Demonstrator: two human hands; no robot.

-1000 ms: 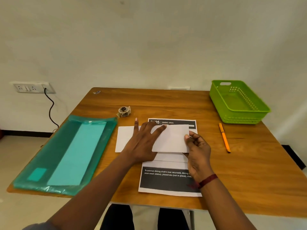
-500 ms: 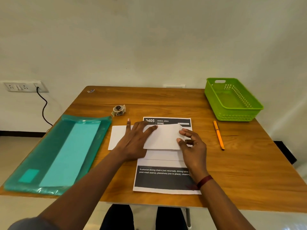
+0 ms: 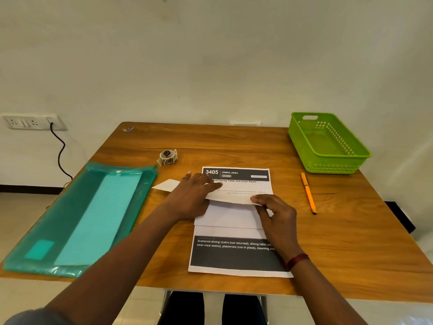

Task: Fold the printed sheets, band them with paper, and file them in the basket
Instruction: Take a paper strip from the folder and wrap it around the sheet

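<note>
Printed sheet [image 3: 236, 254] lies mid-tabletop, well short of the green basket [image 3: 328, 146], with a white paper strip [image 3: 232, 195] across it. Left hand [image 3: 192, 198] lies flat, fingers spread, pinning the strip; right hand [image 3: 276, 214] pinches its free end. I'd keep it taut and square up the edges before creasing.

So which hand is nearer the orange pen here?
Right. The right hand pinches the folded sheet just left of the pen, bare table between them. The left hand presses the sheet's far side, farther from the pen.
</note>
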